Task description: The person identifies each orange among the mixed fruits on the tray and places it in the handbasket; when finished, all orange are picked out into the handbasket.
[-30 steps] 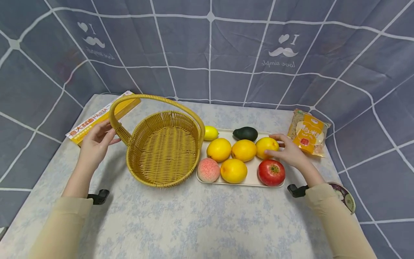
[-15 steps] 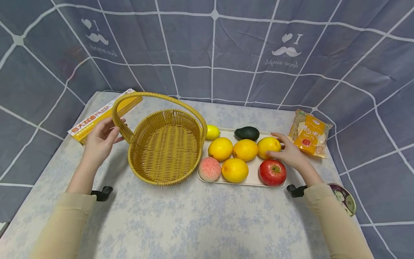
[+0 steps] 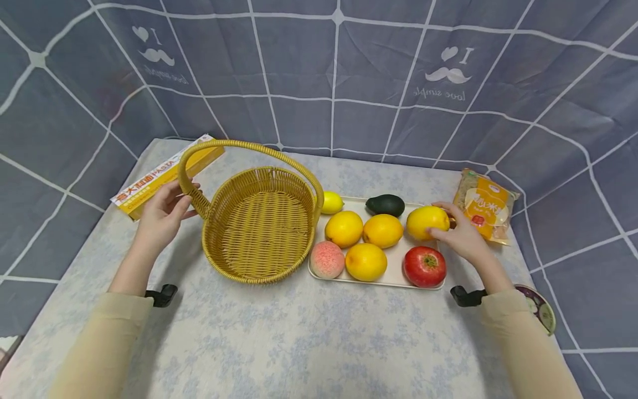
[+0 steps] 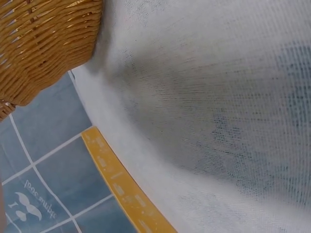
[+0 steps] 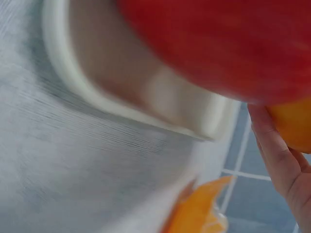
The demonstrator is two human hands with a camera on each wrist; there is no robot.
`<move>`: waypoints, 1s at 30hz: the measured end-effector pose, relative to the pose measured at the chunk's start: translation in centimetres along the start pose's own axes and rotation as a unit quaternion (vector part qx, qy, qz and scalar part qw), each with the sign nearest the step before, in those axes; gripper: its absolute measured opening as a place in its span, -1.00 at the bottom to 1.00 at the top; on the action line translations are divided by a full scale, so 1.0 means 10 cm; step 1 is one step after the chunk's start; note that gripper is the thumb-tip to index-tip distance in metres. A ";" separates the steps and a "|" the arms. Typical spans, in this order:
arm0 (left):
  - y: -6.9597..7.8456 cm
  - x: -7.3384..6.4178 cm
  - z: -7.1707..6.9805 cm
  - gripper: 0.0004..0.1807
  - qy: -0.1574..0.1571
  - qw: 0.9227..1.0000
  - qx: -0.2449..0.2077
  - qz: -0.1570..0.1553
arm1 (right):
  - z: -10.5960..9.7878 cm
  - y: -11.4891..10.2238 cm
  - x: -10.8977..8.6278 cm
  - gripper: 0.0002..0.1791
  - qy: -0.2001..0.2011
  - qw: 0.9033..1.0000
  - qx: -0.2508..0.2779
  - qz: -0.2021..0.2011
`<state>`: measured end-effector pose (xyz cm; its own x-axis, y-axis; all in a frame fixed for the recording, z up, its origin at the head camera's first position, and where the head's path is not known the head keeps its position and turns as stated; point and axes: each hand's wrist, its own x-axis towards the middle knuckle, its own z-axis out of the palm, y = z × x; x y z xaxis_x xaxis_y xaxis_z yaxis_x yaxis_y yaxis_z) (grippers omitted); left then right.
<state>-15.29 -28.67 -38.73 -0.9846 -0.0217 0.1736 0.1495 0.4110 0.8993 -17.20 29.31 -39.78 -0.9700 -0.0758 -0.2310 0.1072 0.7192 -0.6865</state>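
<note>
A woven wicker basket (image 3: 264,233) with a tall arched handle stands on the table, nothing inside it. My left hand (image 3: 161,219) holds the base of the handle at its left side, fingers passing behind it; the left wrist view shows only the basket's wall (image 4: 48,43). My right hand (image 3: 461,235) pinches a yellow lemon (image 3: 426,223) between thumb and fingers over the tray's right end. On the cream tray (image 3: 399,260) lie several other lemons (image 3: 366,262), a pink peach (image 3: 327,259), a dark green avocado (image 3: 385,205) and a red pomegranate (image 3: 425,266).
A yellow pasta box (image 3: 164,177) lies behind the left hand. At the back right is an orange-and-clear food bag (image 3: 485,205). A round patterned object (image 3: 540,310) is partly hidden by the right sleeve. Grey tiled-pattern cloth walls (image 3: 299,72) border the table.
My right hand has lifted the lemon slightly and shifted it to the right, away from the neighbouring lemon. The left hand stays at the basket handle. The head view has shifted a little.
</note>
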 end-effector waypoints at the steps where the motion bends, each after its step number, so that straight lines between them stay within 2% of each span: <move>1: 0.02 0.01 0.01 -0.50 0.002 1.000 0.009 -0.003 | -0.03 -0.03 -0.03 -0.17 0.007 1.000 0.010 -0.003; 7: 0.09 0.06 0.04 -0.49 0.005 0.999 0.047 -0.018 | -0.09 -0.27 -0.25 -0.24 0.041 0.994 0.082 -0.053; 9: 0.10 0.07 0.04 -0.48 0.003 0.999 0.050 -0.021 | -0.04 -0.38 -0.32 -0.30 0.037 0.989 0.116 -0.082; 11: 0.11 0.07 0.03 -0.47 0.002 0.998 0.050 -0.022 | 0.06 -0.51 -0.37 -0.37 0.022 0.979 0.168 -0.115; 13: 0.10 0.07 0.02 -0.47 0.001 0.998 0.053 -0.024 | 0.19 -0.64 -0.38 -0.41 -0.006 0.963 0.227 -0.144; 16: 0.10 0.08 0.00 -0.48 0.000 0.998 0.054 -0.025 | 0.45 -0.86 -0.38 -0.43 -0.069 0.933 0.309 -0.170; 21: 0.10 0.07 -0.02 -0.50 -0.012 0.999 0.044 -0.020 | 0.94 -1.34 -0.33 -0.27 -0.184 0.885 0.373 -0.210; 24: 0.10 0.06 -0.02 -0.52 -0.019 0.999 0.039 -0.019 | 1.17 -1.68 -0.25 -0.19 -0.240 0.868 0.384 -0.202; 26: 0.11 0.06 -0.02 -0.53 -0.021 0.999 0.035 -0.017 | 1.29 -1.91 -0.16 -0.23 -0.258 0.869 0.380 -0.183; 30: 0.12 0.08 0.00 -0.55 -0.019 0.999 0.036 -0.018 | 1.43 -2.33 0.08 -0.30 -0.242 0.888 0.364 -0.141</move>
<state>-15.85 -28.21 -37.48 -0.9921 -0.0031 0.1256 0.1091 0.4743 0.8736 -17.39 2.61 -33.80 -0.7927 -0.5961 -0.1278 0.1590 0.0003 -0.9873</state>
